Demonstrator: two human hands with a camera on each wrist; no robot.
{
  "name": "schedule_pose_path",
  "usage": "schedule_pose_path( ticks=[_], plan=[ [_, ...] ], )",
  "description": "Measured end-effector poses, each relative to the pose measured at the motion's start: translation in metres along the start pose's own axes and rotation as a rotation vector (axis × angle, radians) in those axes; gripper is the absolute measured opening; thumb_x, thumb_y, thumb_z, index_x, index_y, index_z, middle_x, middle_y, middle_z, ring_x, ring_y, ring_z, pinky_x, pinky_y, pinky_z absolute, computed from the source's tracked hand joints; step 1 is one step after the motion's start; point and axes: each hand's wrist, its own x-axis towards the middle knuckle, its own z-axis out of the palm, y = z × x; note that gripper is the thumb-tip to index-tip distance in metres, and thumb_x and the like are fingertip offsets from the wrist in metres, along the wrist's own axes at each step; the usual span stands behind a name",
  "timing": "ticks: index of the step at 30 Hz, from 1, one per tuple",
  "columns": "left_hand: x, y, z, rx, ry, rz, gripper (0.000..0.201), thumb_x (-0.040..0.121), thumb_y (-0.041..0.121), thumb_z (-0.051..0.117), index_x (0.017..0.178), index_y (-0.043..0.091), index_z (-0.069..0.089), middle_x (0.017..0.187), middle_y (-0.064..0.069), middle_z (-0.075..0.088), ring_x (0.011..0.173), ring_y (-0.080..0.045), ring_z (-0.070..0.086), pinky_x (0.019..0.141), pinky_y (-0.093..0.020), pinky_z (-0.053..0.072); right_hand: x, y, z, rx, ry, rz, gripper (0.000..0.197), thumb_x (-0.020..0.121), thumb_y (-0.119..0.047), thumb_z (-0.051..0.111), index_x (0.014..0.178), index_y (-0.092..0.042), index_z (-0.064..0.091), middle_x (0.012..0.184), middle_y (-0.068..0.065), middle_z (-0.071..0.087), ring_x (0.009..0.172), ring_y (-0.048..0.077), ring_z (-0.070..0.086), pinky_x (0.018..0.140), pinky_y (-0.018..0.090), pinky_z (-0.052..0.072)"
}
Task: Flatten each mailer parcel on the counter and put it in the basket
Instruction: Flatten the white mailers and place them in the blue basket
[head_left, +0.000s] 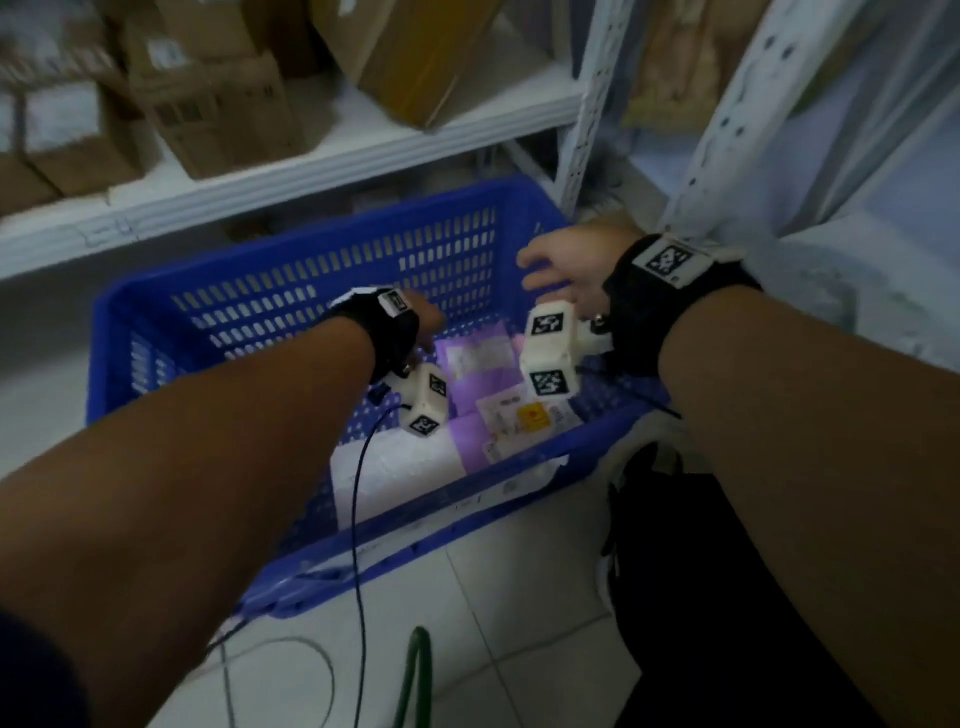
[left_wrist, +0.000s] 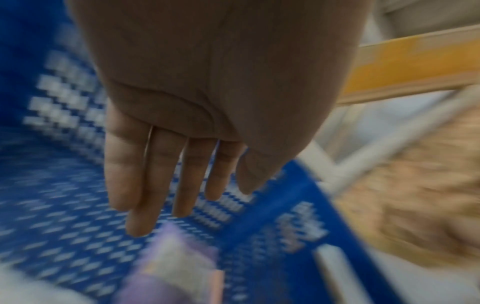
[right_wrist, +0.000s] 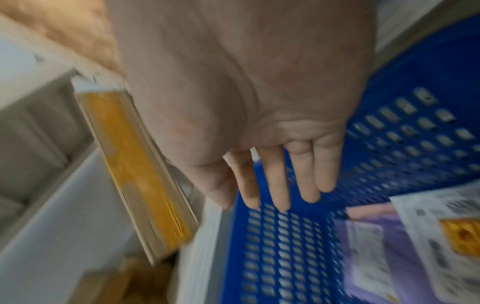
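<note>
A blue slotted basket stands on the floor below the shelves. Inside it lie purple mailer parcels with white labels, one bearing a yellow sticker, and a white mailer near the front. My left hand hovers over the basket's middle with straight fingers and holds nothing; a purple mailer lies below it. My right hand is over the basket's right end, fingers straight and empty, above the labelled mailers.
White metal shelves behind the basket carry cardboard boxes. A shelf upright stands at the basket's right rear corner. Cables trail over the white tiled floor. A dark trouser leg is at the lower right.
</note>
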Motion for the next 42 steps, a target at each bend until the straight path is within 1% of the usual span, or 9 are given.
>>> schedule_pose_path(
  ticks=[4,7,9,12,16,33,36,39,42],
  plan=[
    [-0.029,0.083,-0.006,-0.061,-0.031,0.181,0.029,0.094,0.025,0.056,0.108,0.001,0.064,0.098,-0.014,0.071,0.081,-0.03,0.07,0.078,-0.044,0.059,-0.039,-0.007,-0.093,0.183,0.089,-0.017,0.019,0.091,-0.031,0.057,0.078,-0.018,0.055,0.085,0.002,0.068,0.082,0.025,0.046,0.072,0.034,0.032],
    [-0.054,0.141,0.001,-0.074,-0.083,0.268,0.016,0.095,0.023,0.056,0.1,0.009,0.062,0.081,-0.008,0.067,0.064,-0.023,0.065,0.067,-0.034,0.057,-0.083,0.011,-0.159,0.172,0.263,0.029,0.018,0.098,-0.029,0.052,0.097,-0.013,0.06,0.115,0.009,0.071,0.099,0.029,0.055,0.079,0.036,0.035],
    [-0.073,0.179,0.007,-0.013,-0.125,0.363,0.015,0.095,0.024,0.056,0.092,0.011,0.063,0.081,-0.007,0.068,0.057,-0.021,0.064,0.051,-0.025,0.05,-0.113,0.026,-0.193,0.149,0.358,0.065,0.028,0.098,-0.028,0.054,0.116,-0.008,0.061,0.12,0.009,0.069,0.115,0.035,0.061,0.065,0.028,0.041],
    [-0.099,0.226,0.019,0.062,-0.195,0.485,0.021,0.096,0.026,0.052,0.09,0.008,0.062,0.092,-0.01,0.071,0.047,-0.021,0.063,0.036,-0.016,0.036,-0.151,0.053,-0.232,0.197,0.453,0.096,0.031,0.097,-0.026,0.055,0.121,-0.006,0.059,0.117,0.01,0.069,0.096,0.03,0.058,0.041,0.015,0.036],
    [-0.123,0.273,0.035,0.093,-0.221,0.548,0.023,0.095,0.026,0.054,0.1,0.005,0.064,0.089,-0.01,0.07,0.045,-0.025,0.061,0.043,-0.021,0.04,-0.19,0.103,-0.275,0.298,0.593,0.154,0.017,0.093,-0.023,0.06,0.098,-0.007,0.064,0.11,0.013,0.067,0.09,0.029,0.054,0.082,0.036,0.048],
    [-0.157,0.362,0.159,0.324,-0.301,0.582,0.026,0.1,0.026,0.048,0.119,0.009,0.056,0.107,-0.017,0.066,0.047,-0.022,0.06,0.032,-0.013,0.035,-0.211,0.276,-0.334,0.463,0.788,0.325,0.043,0.101,-0.02,0.053,0.141,-0.007,0.046,0.147,0.014,0.043,0.131,0.035,0.046,0.078,0.037,0.04],
    [-0.149,0.365,0.177,0.345,-0.312,0.574,0.028,0.1,0.022,0.05,0.123,0.008,0.055,0.097,-0.017,0.063,0.039,-0.019,0.056,0.031,-0.012,0.033,-0.194,0.293,-0.334,0.438,0.725,0.357,0.031,0.1,-0.019,0.053,0.128,-0.004,0.053,0.135,0.02,0.053,0.119,0.039,0.056,0.074,0.041,0.046],
    [-0.145,0.366,0.188,0.382,-0.279,0.586,0.029,0.097,0.02,0.056,0.123,0.009,0.053,0.081,-0.011,0.06,0.044,-0.019,0.051,0.028,-0.012,0.031,-0.187,0.305,-0.332,0.47,0.657,0.364,0.01,0.097,-0.02,0.058,0.1,-0.01,0.057,0.111,0.017,0.056,0.079,0.029,0.058,0.066,0.035,0.046],
    [-0.142,0.364,0.194,0.356,-0.247,0.547,0.025,0.095,0.017,0.06,0.118,0.014,0.051,0.072,-0.008,0.057,0.036,-0.016,0.055,0.027,-0.017,0.036,-0.188,0.315,-0.331,0.426,0.603,0.362,0.013,0.091,-0.025,0.065,0.092,-0.015,0.057,0.108,0.01,0.056,0.08,0.022,0.057,0.08,0.034,0.053]
  ],
)
